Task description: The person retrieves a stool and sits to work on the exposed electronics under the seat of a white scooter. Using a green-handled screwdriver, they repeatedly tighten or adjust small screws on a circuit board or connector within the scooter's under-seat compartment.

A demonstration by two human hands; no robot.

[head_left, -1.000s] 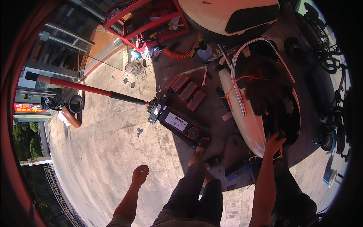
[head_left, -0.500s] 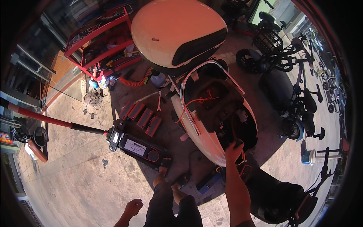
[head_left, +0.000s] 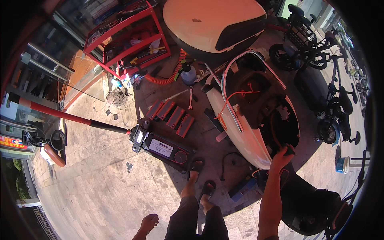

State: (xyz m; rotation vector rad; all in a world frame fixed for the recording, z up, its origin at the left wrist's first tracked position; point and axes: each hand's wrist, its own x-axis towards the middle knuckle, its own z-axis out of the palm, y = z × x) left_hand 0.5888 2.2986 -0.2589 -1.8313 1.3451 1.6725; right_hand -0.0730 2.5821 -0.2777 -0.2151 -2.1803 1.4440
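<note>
1 fisheye view looks steeply down from the person's head, framing the left hand (head_left: pixel 149 223), right hand (head_left: pixel 283 157) and paved floor (head_left: pixel 100 172) to its edge by the glass frontage (head_left: pixel 52 74).

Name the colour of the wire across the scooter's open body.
The wire is orange-red, best seen in the head view.

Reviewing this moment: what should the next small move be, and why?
Probably bring the left hand over to steady the pale scooter body. The right hand is alone at the near edge of its dark open cavity, while the left hangs apart over the paving. Whether the right grips anything is too dark to tell.
</note>
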